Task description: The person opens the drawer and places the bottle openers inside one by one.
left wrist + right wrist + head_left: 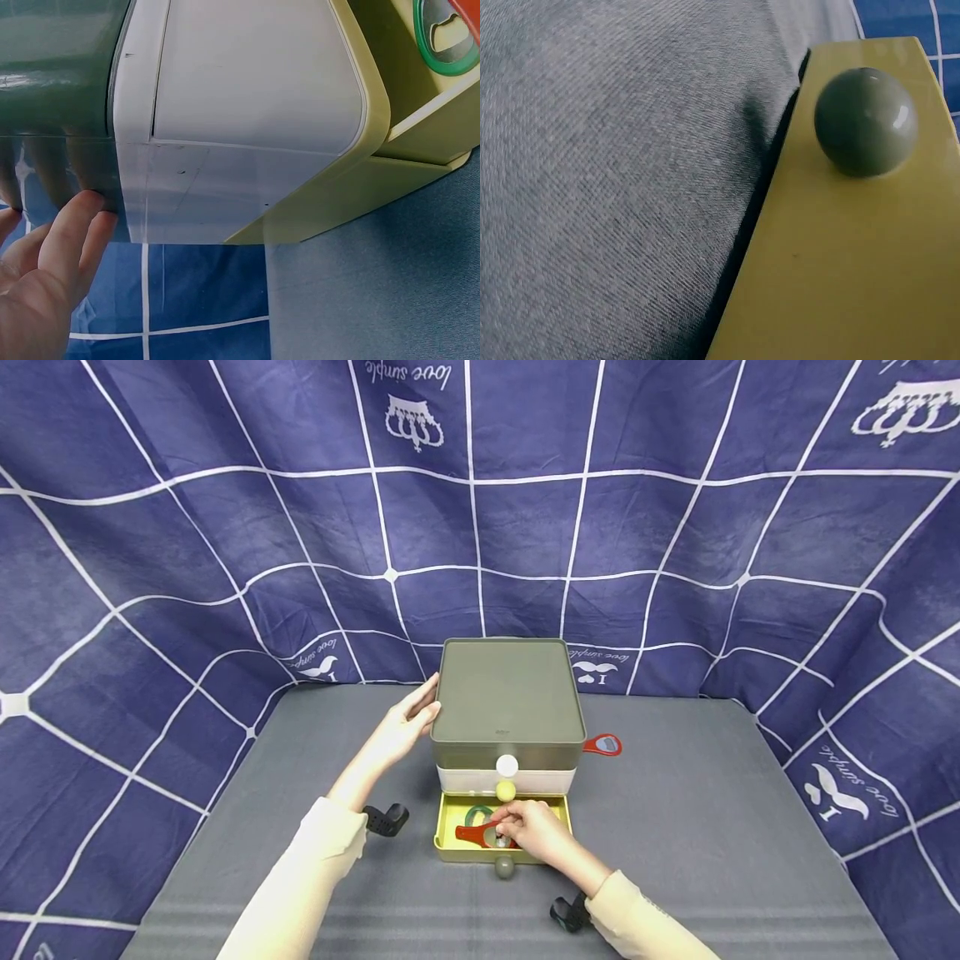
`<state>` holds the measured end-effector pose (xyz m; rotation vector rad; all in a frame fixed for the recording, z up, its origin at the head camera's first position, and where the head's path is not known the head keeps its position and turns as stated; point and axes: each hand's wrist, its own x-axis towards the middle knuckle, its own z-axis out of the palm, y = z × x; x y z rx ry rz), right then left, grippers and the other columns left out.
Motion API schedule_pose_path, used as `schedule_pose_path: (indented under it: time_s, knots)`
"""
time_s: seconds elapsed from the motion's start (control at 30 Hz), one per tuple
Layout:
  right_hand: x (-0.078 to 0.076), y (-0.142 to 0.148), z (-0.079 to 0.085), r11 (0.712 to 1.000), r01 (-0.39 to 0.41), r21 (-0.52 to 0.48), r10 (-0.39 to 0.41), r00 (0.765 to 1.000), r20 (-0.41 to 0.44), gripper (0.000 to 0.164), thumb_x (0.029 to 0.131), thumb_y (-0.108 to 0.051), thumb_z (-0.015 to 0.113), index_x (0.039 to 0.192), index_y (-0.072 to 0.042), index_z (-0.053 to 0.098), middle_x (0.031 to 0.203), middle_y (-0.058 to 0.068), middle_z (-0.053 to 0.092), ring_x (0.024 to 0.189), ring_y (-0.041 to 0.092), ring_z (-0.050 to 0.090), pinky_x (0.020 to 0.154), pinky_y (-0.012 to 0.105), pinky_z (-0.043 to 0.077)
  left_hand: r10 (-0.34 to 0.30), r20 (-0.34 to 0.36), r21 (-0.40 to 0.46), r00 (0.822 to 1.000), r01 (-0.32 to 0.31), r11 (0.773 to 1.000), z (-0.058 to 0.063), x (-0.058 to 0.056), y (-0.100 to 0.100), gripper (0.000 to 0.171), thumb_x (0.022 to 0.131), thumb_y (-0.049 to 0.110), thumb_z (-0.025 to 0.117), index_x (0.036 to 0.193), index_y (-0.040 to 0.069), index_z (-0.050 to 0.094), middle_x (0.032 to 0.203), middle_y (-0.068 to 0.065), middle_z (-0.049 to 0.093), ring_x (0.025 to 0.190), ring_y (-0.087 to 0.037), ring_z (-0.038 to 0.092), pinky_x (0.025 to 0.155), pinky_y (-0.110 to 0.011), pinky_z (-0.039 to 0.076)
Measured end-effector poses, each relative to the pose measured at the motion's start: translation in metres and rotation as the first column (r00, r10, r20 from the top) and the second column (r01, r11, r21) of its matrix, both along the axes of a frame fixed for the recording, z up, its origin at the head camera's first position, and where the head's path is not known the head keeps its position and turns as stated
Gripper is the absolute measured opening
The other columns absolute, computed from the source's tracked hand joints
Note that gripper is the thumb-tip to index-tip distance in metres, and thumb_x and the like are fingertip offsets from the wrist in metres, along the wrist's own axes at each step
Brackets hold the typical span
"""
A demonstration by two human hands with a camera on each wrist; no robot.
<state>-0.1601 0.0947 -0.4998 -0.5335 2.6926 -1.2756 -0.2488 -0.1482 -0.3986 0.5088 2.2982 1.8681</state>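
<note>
A drawer box (510, 689) stands with a dark green top tier, a white middle tier and a yellow bottom drawer (448, 853) pulled out. My left hand (405, 718) touches the green tier's left side with fairly straight fingers; the left wrist view shows that hand (45, 277) against the green wall. Over the open drawer, my right hand (536, 831) pinches a red bottle opener (471, 834), partly covered by the fingers. A green-rimmed bottle opener (426, 52) lies in the drawer beneath it. The right wrist view shows the drawer's yellow front (840, 262), not the hand.
Another red-handled opener (604, 744) lies at the box's right side. White (507, 766), yellow (506, 791) and grey-green (504, 867) round knobs stick out in front. Black straps (386, 820) hang by both wrists. A blue checked curtain (525, 527) surrounds the grey table (675, 827).
</note>
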Motion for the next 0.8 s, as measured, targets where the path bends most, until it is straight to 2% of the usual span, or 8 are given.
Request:
schedule_pose_path:
  time_s: [0.13, 0.23, 0.4, 0.6, 0.73, 0.8]
  knots:
    - [0.002, -0.001, 0.001, 0.998, 0.025, 0.056, -0.02, 0.995, -0.101, 0.013, 0.084, -0.005, 0.074, 0.094, -0.012, 0.079, 0.091, 0.002, 0.076, 0.075, 0.005, 0.062, 0.062, 0.018, 0.049, 0.002, 0.001, 0.003, 1.0, -0.002, 1.0, 0.0, 0.0, 0.0, 0.055, 0.106, 0.011, 0.043, 0.157, 0.008, 0.022, 0.158, -0.026, 0.026, 0.139, -0.041, 0.04, 0.108, -0.046, 0.044]
    - [0.006, 0.003, 0.004, 0.998, 0.043, 0.036, -0.038, 0.992, -0.119, 0.013, 0.084, -0.001, 0.073, 0.094, -0.008, 0.078, 0.096, 0.005, 0.076, 0.082, 0.009, 0.067, 0.067, 0.019, 0.054, 0.001, 0.004, 0.01, 1.0, -0.001, 1.0, 0.001, 0.0, 0.0, 0.055, 0.106, 0.01, 0.043, 0.157, 0.007, 0.022, 0.157, -0.026, 0.026, 0.139, -0.041, 0.039, 0.108, -0.047, 0.044]
    - [0.014, 0.019, 0.012, 0.998, 0.06, -0.028, -0.062, 0.997, -0.055, 0.012, 0.085, 0.001, 0.071, 0.097, -0.003, 0.075, 0.099, 0.009, 0.075, 0.084, 0.016, 0.073, 0.069, 0.018, 0.057, 0.0, 0.004, 0.008, 1.0, 0.0, 1.0, 0.002, 0.0, 0.001, 0.055, 0.106, 0.01, 0.043, 0.157, 0.007, 0.022, 0.157, -0.026, 0.026, 0.138, -0.041, 0.041, 0.108, -0.048, 0.044]
    - [0.019, 0.054, 0.023, 0.991, 0.079, -0.11, -0.08, 0.997, -0.009, 0.012, 0.087, -0.004, 0.072, 0.099, -0.002, 0.074, 0.097, 0.009, 0.076, 0.08, 0.008, 0.072, 0.065, 0.018, 0.059, 0.001, -0.003, -0.002, 1.0, -0.001, 1.0, 0.003, 0.0, 0.002, 0.055, 0.106, 0.011, 0.043, 0.157, 0.008, 0.023, 0.157, -0.026, 0.026, 0.138, -0.041, 0.04, 0.108, -0.048, 0.044]
    - [0.016, 0.084, 0.025, 0.984, 0.065, -0.166, -0.065, 0.998, 0.004, 0.014, 0.087, -0.003, 0.072, 0.1, 0.001, 0.073, 0.096, 0.014, 0.076, 0.08, 0.001, 0.07, 0.07, 0.018, 0.06, -0.004, -0.002, 0.004, 1.0, 0.004, 1.0, 0.003, 0.0, 0.002, 0.055, 0.106, 0.01, 0.043, 0.157, 0.007, 0.023, 0.157, -0.026, 0.026, 0.139, -0.041, 0.039, 0.108, -0.048, 0.044]
    - [0.012, 0.099, 0.025, 0.978, 0.084, -0.19, -0.081, 0.996, 0.025, 0.015, 0.086, -0.002, 0.072, 0.101, 0.003, 0.073, 0.097, 0.017, 0.075, 0.081, 0.0, 0.069, 0.071, 0.019, 0.06, 0.001, -0.003, 0.004, 1.0, -0.001, 1.0, 0.002, 0.0, 0.002, 0.055, 0.106, 0.01, 0.043, 0.157, 0.007, 0.023, 0.157, -0.026, 0.026, 0.139, -0.041, 0.04, 0.108, -0.048, 0.044]
